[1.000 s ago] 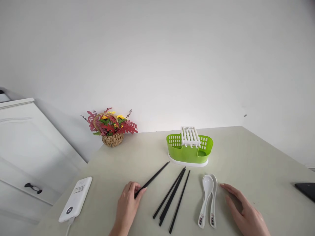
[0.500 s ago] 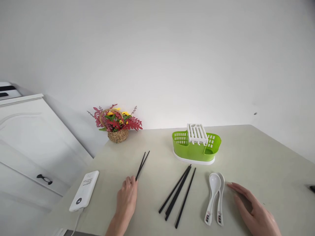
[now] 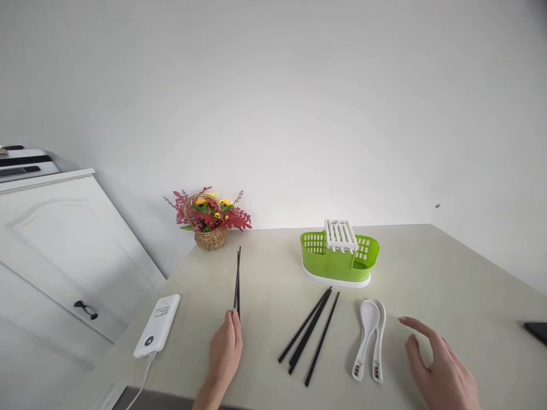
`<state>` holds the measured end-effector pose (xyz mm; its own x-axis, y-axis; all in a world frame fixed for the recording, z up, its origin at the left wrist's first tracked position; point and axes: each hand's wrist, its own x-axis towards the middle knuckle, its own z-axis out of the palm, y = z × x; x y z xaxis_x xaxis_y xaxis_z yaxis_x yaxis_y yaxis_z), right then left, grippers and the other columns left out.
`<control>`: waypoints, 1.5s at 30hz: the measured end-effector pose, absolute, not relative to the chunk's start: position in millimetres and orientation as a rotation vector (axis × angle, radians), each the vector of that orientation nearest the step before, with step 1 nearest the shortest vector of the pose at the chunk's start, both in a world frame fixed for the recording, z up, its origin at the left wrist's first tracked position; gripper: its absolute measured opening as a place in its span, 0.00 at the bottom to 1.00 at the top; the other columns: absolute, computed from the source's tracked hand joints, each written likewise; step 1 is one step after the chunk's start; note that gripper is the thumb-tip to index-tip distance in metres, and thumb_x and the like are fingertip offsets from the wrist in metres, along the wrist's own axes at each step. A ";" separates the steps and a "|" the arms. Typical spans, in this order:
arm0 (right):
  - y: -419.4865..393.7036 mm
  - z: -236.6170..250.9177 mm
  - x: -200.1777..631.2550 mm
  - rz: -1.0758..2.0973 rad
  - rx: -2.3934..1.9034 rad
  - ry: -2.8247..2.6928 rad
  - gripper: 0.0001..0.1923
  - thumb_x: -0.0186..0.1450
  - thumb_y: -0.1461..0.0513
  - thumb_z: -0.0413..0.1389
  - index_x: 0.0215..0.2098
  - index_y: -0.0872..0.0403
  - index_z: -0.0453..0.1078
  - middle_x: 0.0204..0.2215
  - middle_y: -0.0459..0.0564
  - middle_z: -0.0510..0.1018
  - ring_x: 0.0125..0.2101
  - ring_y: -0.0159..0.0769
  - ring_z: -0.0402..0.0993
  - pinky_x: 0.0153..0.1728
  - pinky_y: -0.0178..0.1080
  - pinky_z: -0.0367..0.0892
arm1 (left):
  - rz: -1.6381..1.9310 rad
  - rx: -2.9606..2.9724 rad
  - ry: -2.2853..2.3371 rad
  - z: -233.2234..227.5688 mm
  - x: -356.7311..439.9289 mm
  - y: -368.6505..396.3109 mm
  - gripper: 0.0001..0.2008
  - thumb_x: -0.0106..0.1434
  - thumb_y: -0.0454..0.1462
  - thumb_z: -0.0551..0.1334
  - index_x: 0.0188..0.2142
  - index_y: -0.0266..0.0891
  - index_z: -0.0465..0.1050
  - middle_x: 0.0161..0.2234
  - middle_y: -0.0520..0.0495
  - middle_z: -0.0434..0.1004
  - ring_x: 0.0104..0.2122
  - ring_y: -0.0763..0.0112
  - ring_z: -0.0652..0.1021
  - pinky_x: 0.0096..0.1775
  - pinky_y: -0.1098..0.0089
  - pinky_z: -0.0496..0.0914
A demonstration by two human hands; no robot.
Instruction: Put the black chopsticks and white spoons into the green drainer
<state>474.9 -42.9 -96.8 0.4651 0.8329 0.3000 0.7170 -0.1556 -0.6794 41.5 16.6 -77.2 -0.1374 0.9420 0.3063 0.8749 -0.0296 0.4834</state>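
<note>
My left hand [image 3: 226, 344] is closed around a pair of black chopsticks [image 3: 237, 279], whose far ends point away from me toward the wall. Over on the right, my right hand [image 3: 442, 364] holds nothing, its thumb and forefinger apart. Nearest to it lie two white spoons [image 3: 368, 336], one partly on top of the other. Between the hands, several loose black chopsticks [image 3: 310, 336] rest on the table. Behind them stands a green cutlery basket [image 3: 333, 265] with a white slotted top piece [image 3: 341, 234] and a white base.
A wicker basket of artificial flowers [image 3: 209, 228] stands by the wall at the back left. A white power bank [image 3: 158, 326] with a cable lies at the table's left edge, near a white cabinet [image 3: 77, 239]. A dark object [image 3: 537, 330] shows at the far right.
The chopsticks in my left hand have swung from leaning right to nearly straight ahead. My right hand is slightly farther from the spoons. The camera view has shifted a little.
</note>
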 end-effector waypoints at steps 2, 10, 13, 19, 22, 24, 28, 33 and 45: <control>-49.7 -81.0 454.0 0.153 -1.824 -1.381 0.20 0.69 0.48 0.49 0.53 0.43 0.72 0.47 0.52 0.83 0.29 0.45 0.81 0.35 0.50 0.76 | 1.013 1.955 1.936 -82.1 46.3 9.7 0.26 0.74 0.54 0.41 0.47 0.40 0.68 0.34 0.38 0.82 0.33 0.58 0.84 0.32 0.65 0.76; -24.8 -12.2 337.3 0.506 -1.234 -1.713 0.23 0.73 0.51 0.52 0.63 0.46 0.62 0.41 0.51 0.78 0.32 0.38 0.79 0.34 0.41 0.76 | 0.835 2.308 1.620 -82.2 97.4 -8.9 0.21 0.78 0.47 0.40 0.50 0.41 0.68 0.24 0.49 0.75 0.21 0.64 0.77 0.26 0.67 0.68; -0.4 7.0 320.3 0.742 -1.165 -1.654 0.24 0.72 0.45 0.50 0.58 0.50 0.65 0.28 0.42 0.71 0.25 0.35 0.72 0.30 0.38 0.72 | 0.876 2.528 1.513 -85.1 104.9 -10.1 0.17 0.78 0.42 0.43 0.53 0.42 0.66 0.30 0.46 0.80 0.25 0.62 0.80 0.30 0.66 0.70; 27.1 35.4 317.9 0.912 -1.072 -1.697 0.24 0.75 0.43 0.44 0.30 0.49 0.63 0.16 0.37 0.61 0.17 0.30 0.61 0.22 0.34 0.61 | 1.009 2.538 1.419 -79.0 107.6 -9.2 0.13 0.77 0.37 0.45 0.51 0.43 0.67 0.38 0.44 0.80 0.34 0.63 0.81 0.37 0.65 0.74; 28.5 45.1 314.5 0.844 -1.028 -1.756 0.21 0.76 0.46 0.45 0.30 0.48 0.61 0.19 0.39 0.66 0.20 0.31 0.63 0.27 0.36 0.63 | 0.990 2.507 1.409 -67.8 111.6 -8.7 0.12 0.76 0.36 0.47 0.44 0.42 0.68 0.40 0.43 0.78 0.40 0.61 0.79 0.43 0.62 0.74; 28.3 49.1 311.6 0.797 -1.009 -1.789 0.19 0.76 0.49 0.44 0.31 0.48 0.61 0.22 0.40 0.68 0.22 0.32 0.64 0.29 0.37 0.63 | 0.969 2.483 1.404 -62.0 113.2 -9.1 0.12 0.77 0.36 0.47 0.45 0.42 0.69 0.43 0.43 0.78 0.42 0.61 0.78 0.45 0.61 0.73; 28.5 50.1 307.9 0.734 -0.971 -1.861 0.17 0.77 0.51 0.44 0.33 0.48 0.61 0.29 0.44 0.70 0.26 0.34 0.66 0.30 0.38 0.63 | 0.926 2.416 1.399 -57.2 112.9 -10.3 0.12 0.77 0.38 0.49 0.49 0.44 0.70 0.45 0.43 0.79 0.46 0.60 0.78 0.48 0.60 0.73; 25.5 45.5 305.4 0.729 -0.912 -1.948 0.16 0.78 0.54 0.39 0.37 0.48 0.62 0.35 0.47 0.70 0.29 0.34 0.67 0.34 0.39 0.65 | 0.982 2.331 1.410 -56.8 111.9 -10.2 0.12 0.76 0.41 0.51 0.50 0.44 0.72 0.45 0.45 0.80 0.46 0.61 0.78 0.48 0.61 0.74; 24.6 35.9 309.5 0.793 -0.876 -2.071 0.12 0.78 0.56 0.41 0.42 0.49 0.63 0.40 0.48 0.70 0.30 0.33 0.69 0.35 0.39 0.68 | 1.016 2.083 1.378 -52.9 110.5 -8.3 0.14 0.74 0.45 0.55 0.51 0.44 0.74 0.49 0.43 0.80 0.52 0.59 0.77 0.55 0.59 0.72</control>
<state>309.5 24.6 35.9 -0.4936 0.7793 0.3860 0.3225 0.5762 -0.7510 110.5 -8.3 -52.9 0.2331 0.9133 0.3340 0.5887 -0.4059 0.6991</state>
